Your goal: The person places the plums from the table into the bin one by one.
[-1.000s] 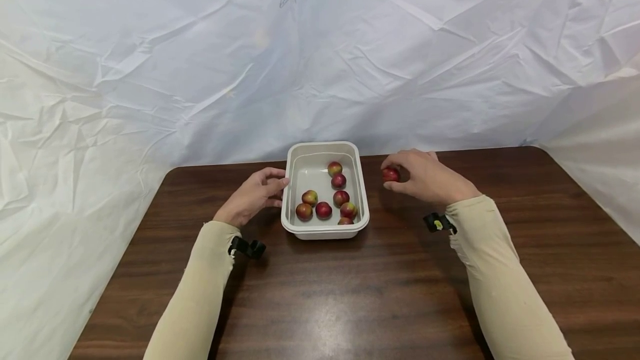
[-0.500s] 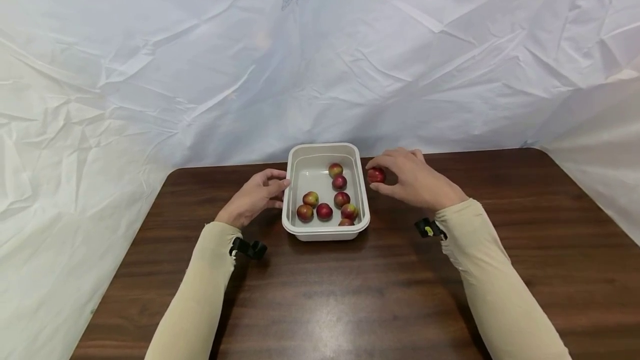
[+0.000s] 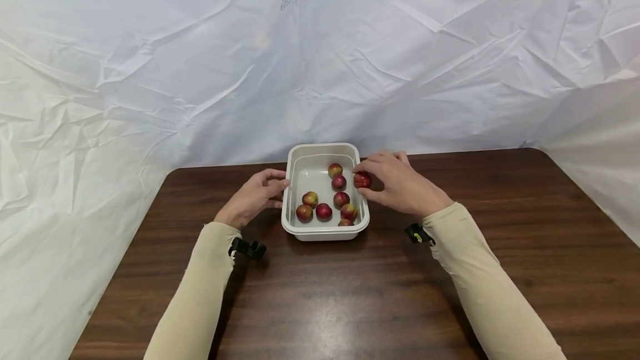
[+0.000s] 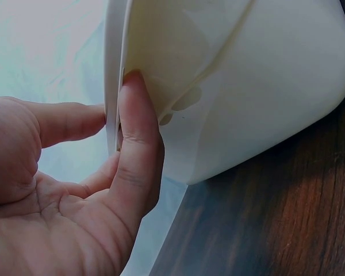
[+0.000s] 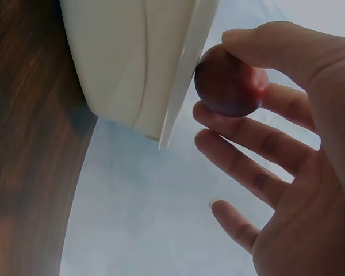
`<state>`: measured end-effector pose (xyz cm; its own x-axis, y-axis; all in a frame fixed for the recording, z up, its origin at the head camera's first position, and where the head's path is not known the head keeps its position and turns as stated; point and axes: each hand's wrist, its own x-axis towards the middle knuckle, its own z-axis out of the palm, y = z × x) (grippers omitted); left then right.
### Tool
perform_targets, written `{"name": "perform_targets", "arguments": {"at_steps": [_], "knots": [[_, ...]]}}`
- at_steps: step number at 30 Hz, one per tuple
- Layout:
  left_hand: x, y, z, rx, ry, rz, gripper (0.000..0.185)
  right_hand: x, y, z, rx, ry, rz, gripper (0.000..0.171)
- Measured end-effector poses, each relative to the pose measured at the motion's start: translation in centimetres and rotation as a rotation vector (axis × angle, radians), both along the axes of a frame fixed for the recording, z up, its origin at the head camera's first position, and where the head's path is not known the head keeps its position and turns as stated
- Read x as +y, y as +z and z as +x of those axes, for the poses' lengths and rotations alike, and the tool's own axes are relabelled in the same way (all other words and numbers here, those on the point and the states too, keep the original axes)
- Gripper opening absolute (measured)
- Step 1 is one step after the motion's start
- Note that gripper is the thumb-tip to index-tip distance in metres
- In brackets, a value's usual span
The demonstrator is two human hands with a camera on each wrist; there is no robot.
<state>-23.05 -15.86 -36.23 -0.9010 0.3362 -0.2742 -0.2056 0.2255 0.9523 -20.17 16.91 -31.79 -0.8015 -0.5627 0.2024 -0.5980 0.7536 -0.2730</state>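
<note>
A pale rectangular plastic container (image 3: 326, 230) stands near the table's far edge, with several red and yellow plums (image 3: 324, 211) lying inside. My left hand (image 3: 251, 198) pinches its left rim; the left wrist view has the thumb (image 4: 72, 122) on one side of the lip and the fingers (image 4: 139, 144) against the outer wall. Between thumb and fingertips, my right hand (image 3: 402, 186) holds a dark red plum (image 5: 230, 81) right at the container's right rim. The remaining right fingers (image 5: 238, 164) are spread below the plum.
The brown wooden table (image 3: 320, 293) extends to both sides and toward the body. A wrinkled white sheet (image 3: 425, 60) hangs behind the far edge and at the sides. Black straps (image 3: 247, 248) sit on both wrists over beige sleeves (image 3: 195, 293).
My right hand has carried the plum leftward from over the table to the container's right rim. The left hand keeps its grip on the left rim, and the container stays in place.
</note>
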Motion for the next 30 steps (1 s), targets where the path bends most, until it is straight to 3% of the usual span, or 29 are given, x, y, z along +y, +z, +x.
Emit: {"name": "perform_targets", "arguments": {"at_steps": [30], "knots": [[-0.1,0.0,0.0,0.007,-0.001,-0.016,0.043,-3.6,-1.5,0.8,0.039,0.092,0.037,0.035]]}}
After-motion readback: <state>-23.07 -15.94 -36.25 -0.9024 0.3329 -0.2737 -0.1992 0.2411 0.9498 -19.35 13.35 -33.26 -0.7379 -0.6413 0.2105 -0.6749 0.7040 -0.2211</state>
